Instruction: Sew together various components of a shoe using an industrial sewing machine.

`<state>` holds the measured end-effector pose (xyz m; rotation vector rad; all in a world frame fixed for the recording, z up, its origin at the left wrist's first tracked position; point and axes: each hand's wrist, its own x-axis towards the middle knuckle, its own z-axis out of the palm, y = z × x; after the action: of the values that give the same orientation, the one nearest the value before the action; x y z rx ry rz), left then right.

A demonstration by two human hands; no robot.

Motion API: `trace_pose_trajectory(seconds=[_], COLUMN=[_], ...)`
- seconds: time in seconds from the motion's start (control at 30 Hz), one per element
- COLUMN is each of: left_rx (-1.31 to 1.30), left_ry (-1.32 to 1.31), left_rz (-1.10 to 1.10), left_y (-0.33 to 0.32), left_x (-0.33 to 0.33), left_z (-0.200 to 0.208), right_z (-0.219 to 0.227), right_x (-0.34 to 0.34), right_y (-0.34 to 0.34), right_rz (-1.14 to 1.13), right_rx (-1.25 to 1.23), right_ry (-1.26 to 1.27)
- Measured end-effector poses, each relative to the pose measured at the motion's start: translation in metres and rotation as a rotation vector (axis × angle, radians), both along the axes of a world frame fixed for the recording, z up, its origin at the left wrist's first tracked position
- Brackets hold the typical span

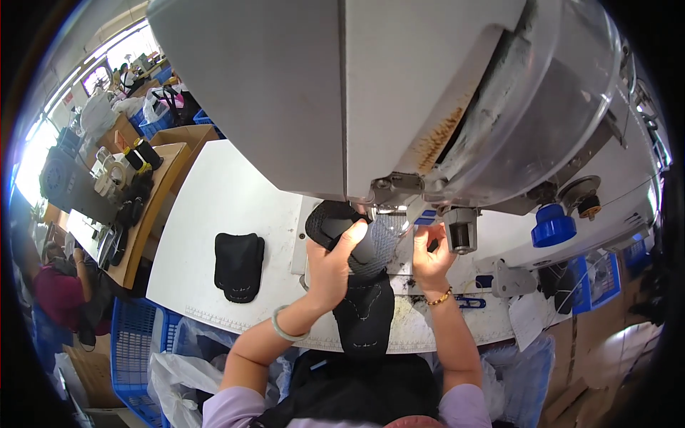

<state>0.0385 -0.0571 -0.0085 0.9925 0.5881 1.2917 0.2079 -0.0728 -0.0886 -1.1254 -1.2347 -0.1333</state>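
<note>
Under the head of a large grey sewing machine (285,93) lies a black mesh shoe upper (367,262), curved at its far end. A black tongue-shaped part (365,314) with pale stitch lines hangs from it over the table's near edge. My left hand (332,274) grips the upper's left side, thumb on top and fingers mostly hidden beneath. To the right of the needle area, my right hand (432,264) is closed with thumb and fingers curled together; what they pinch is too small to tell. The needle itself is hidden by the machine head.
Black tongue-shaped pieces (239,267) lie stacked on the white table (193,214) to the left. Blue clippers (471,303) rest right of my wrist. A blue knob (553,226) juts from the machine. A blue crate (139,349) stands lower left; another person (64,292) sits far left.
</note>
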Motion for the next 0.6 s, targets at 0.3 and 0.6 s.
trace_pose_trajectory(seconds=[0.3,0.6], left_rx=[0.062,0.007], left_ry=[-0.042,0.117], left_rz=[0.305,0.068], left_y=[-0.012,-0.007], left_x=[0.021,-0.02], left_z=[-0.004,-0.007], right_z=[0.033,0.041], right_x=[-0.031,-0.033], right_y=[-0.021,-0.028], right_rz=[0.052,0.167], right_rx=[0.232,0.09], right_ry=[-0.455,-0.403])
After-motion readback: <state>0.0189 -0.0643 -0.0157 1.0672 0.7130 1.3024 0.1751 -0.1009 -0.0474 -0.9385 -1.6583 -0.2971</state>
